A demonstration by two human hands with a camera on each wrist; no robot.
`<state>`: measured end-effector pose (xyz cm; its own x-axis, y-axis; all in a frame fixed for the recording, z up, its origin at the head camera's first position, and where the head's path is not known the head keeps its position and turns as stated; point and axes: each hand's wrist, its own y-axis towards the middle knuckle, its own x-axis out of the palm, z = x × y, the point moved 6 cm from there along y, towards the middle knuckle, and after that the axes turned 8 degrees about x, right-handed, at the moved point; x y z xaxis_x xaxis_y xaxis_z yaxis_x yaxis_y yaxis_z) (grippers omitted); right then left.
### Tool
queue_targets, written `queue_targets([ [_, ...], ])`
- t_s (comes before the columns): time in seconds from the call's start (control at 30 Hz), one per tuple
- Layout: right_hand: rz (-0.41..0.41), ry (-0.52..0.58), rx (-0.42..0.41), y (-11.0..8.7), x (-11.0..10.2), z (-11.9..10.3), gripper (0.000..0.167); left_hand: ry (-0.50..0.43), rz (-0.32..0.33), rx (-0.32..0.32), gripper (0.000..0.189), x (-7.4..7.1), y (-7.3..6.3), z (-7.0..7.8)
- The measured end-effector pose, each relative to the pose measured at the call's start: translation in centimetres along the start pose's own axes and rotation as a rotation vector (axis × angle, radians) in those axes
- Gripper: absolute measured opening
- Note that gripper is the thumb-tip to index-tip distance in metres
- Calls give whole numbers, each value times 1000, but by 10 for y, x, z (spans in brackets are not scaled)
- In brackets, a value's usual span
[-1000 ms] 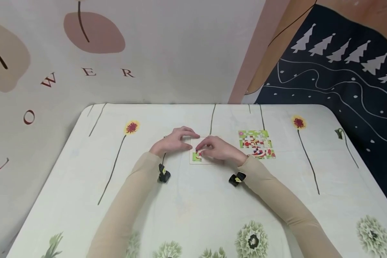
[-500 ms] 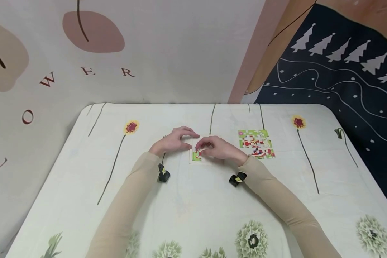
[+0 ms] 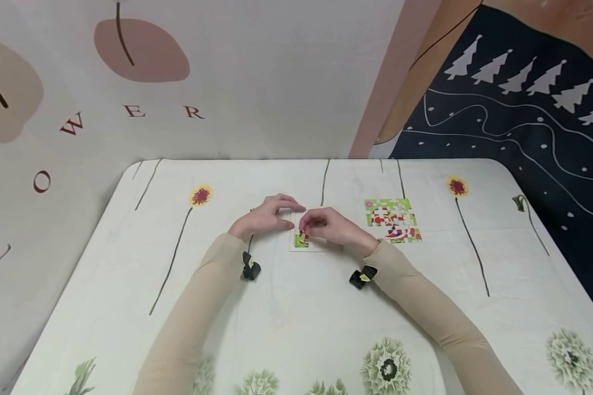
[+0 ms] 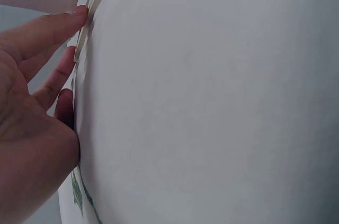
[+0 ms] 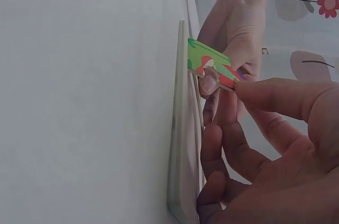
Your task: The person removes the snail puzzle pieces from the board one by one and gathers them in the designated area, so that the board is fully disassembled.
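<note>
A thin, pale, square puzzle tray [image 3: 292, 244] lies on the table between the two hands. My right hand [image 3: 338, 227] pinches a green and red puzzle piece [image 5: 212, 61] between thumb and index finger. In the right wrist view the piece slants, one end down at the tray's surface and the other raised in the fingertips. My left hand [image 3: 263, 216] rests at the tray's left side, fingers extended, its thumb and a fingertip touching the edge. The right hand hides much of the tray's inside in the head view.
To the right lies a group of joined, colourful puzzle pieces [image 3: 399, 205], green with red, with white gaps in its picture. A flower-printed cloth [image 3: 296, 318] covers the table. Behind it hangs a patterned wall cloth [image 3: 286, 99].
The right fingers have tilted the puzzle piece slightly, its raised end still pinched. The left hand and the tray stay in place.
</note>
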<state>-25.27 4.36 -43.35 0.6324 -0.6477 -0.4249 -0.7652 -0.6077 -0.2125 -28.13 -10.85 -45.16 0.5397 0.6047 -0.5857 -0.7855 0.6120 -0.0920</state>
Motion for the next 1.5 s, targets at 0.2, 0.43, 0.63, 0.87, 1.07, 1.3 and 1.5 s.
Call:
queue_targets([
  [0.2,-9,7,9,-2,1,1,18,-6,-11,-7,47,1,0,2],
  [0.43,48,-10,-1,-10,-3,0,23,-4,-3,-8,49,0,-1,2],
  [0.63,74,-2,22,-16,-9,2,22,-25,-4,-2,49,1,-2,0],
  [0.87,40,12,34,-22,-21,1,22,-38,-9,-19,48,2,-3,-1],
  [1.07,32,-22,38,-30,-35,5,21,-38,-2,-2,47,1,-1,2],
  [1.3,58,-58,60,-40,-53,10,18,-32,-6,-5,46,2,1,1],
  [1.5,85,-91,70,-52,-68,13,17,-29,-5,1,47,0,-1,0],
])
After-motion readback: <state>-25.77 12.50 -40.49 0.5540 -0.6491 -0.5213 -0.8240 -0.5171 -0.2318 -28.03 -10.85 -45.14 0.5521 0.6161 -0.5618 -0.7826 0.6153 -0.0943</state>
